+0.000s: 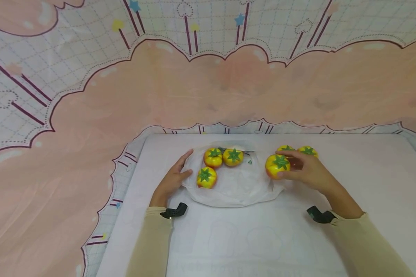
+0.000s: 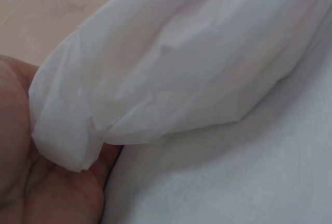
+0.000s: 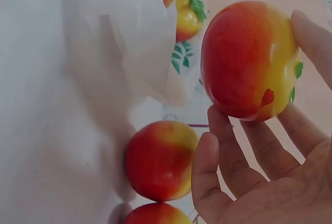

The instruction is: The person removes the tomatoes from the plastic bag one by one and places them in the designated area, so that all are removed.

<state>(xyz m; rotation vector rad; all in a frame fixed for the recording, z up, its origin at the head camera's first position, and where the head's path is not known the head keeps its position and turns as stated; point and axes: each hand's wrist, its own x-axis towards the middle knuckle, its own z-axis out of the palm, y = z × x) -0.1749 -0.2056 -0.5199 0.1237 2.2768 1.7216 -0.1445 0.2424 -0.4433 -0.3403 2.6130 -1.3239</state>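
A white plastic bag [image 1: 242, 184] lies on the table with three red-and-yellow tomatoes in it, among them a tomato [image 1: 206, 177] at its lower left. At the bag's left edge, my left hand [image 1: 173, 177] holds the plastic between thumb and fingers; the left wrist view shows the bag [image 2: 171, 68] bulging against the palm. My right hand [image 1: 306, 169] grips another tomato [image 1: 276, 167] by the bag's right side, thumb and fingertips round it. In the right wrist view this tomato [image 3: 249, 60] appears raised, its green star-shaped leaves partly hidden.
Beyond the right hand, two more tomatoes stand on the white table [image 1: 249, 238], one a tomato [image 1: 307, 150] partly behind the hand. A patterned pink cloth [image 1: 208, 92] hangs behind the table. A black wrist device [image 1: 320, 214] sits on each forearm.
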